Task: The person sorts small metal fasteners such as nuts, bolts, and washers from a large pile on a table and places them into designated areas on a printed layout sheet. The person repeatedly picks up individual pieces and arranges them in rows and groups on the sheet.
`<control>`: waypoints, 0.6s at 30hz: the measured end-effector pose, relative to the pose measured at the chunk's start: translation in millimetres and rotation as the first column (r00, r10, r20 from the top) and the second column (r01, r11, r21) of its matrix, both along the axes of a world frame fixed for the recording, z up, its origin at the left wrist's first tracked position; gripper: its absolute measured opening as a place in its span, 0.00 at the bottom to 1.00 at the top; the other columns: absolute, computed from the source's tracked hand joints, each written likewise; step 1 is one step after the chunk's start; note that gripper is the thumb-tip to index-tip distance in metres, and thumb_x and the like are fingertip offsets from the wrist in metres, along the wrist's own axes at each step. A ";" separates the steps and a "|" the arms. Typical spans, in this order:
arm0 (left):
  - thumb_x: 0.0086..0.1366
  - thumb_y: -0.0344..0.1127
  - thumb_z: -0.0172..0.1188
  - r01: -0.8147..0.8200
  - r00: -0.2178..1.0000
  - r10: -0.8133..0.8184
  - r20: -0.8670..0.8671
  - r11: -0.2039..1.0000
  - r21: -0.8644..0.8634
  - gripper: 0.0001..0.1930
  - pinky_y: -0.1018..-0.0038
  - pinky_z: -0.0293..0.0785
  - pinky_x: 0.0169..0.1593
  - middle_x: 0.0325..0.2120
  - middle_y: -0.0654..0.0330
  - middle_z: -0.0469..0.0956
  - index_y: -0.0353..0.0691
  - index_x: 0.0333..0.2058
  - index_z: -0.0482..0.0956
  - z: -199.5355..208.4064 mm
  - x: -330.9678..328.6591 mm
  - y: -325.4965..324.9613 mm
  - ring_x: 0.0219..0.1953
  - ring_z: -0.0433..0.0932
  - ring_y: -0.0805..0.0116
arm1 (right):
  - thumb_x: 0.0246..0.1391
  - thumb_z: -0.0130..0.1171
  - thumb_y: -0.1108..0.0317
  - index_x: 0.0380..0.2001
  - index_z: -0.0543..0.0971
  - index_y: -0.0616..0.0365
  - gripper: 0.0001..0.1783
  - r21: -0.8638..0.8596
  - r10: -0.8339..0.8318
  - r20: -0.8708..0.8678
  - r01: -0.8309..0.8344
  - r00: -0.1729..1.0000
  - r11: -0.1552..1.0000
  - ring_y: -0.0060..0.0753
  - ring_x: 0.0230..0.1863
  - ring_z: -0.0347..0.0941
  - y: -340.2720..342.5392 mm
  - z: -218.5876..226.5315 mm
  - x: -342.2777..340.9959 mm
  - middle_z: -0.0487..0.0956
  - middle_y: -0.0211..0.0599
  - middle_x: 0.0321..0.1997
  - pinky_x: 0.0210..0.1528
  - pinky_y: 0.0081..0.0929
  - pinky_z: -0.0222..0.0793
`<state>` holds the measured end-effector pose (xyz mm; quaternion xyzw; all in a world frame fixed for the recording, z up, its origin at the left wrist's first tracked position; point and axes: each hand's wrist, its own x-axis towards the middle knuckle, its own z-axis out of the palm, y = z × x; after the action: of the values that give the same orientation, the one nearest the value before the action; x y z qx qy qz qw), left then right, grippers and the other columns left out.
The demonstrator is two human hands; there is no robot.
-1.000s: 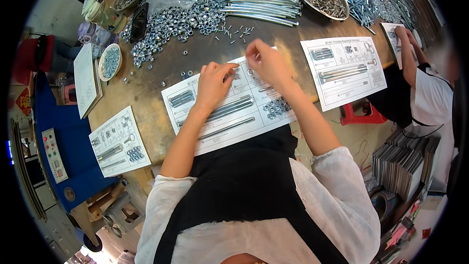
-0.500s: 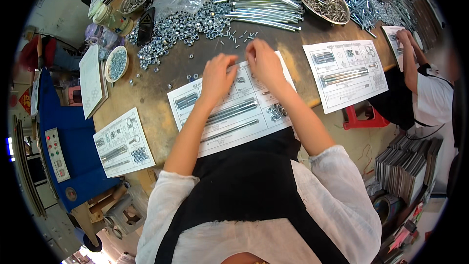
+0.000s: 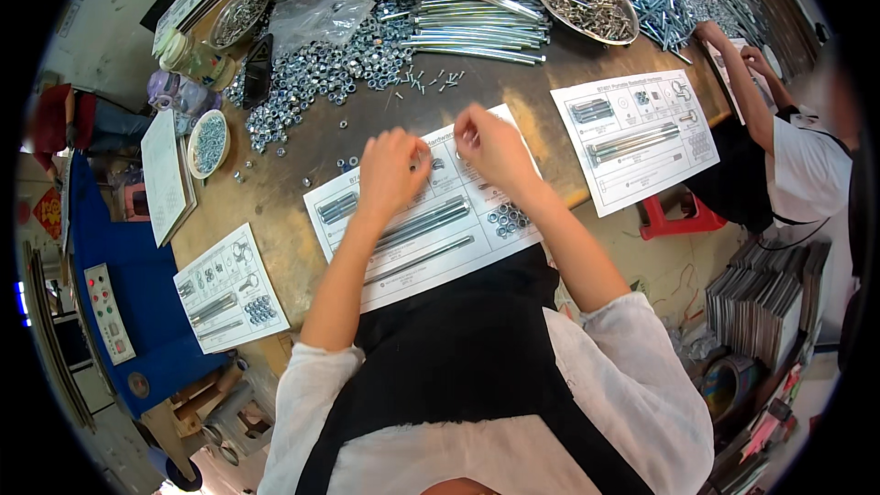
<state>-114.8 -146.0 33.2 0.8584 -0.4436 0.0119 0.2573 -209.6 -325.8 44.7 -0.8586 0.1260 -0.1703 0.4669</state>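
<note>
A white printed sheet (image 3: 440, 261) lies on the brown table (image 3: 302, 179) before me, with long metal rods (image 3: 423, 225) and a cluster of nuts (image 3: 507, 218) laid on it. My left hand (image 3: 392, 171) and my right hand (image 3: 489, 144) hover close together over the sheet's far edge, fingers pinched around small metal parts too small to identify. A few loose nuts (image 3: 346, 164) lie just left of my left hand.
A heap of nuts (image 3: 321, 73), a bundle of rods (image 3: 477, 23) and round trays of hardware (image 3: 582, 0) fill the far side. More printed sheets lie at right (image 3: 637, 142) and lower left (image 3: 229, 289). Another person (image 3: 788, 165) works at the right.
Both hands shifted slightly along the sheet's far edge and stay pinched together. The view has tilted a little.
</note>
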 end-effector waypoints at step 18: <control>0.60 0.33 0.66 -0.261 0.955 0.230 -0.190 0.952 -0.162 0.04 0.65 0.68 0.44 0.33 0.62 0.75 0.42 0.32 0.82 -0.7 -19.0 38.5 0.38 0.73 0.60 | 0.54 0.59 0.73 0.36 0.72 0.54 0.08 -0.245 0.176 -0.029 -0.178 0.984 0.953 0.44 0.35 0.78 29.9 -26.2 -4.8 0.76 0.33 0.35 0.35 0.40 0.75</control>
<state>-133.7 -107.5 32.4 0.8774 -0.3066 0.0123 0.3689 -214.5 -295.8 18.5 -0.9184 0.0282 -0.1391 0.3693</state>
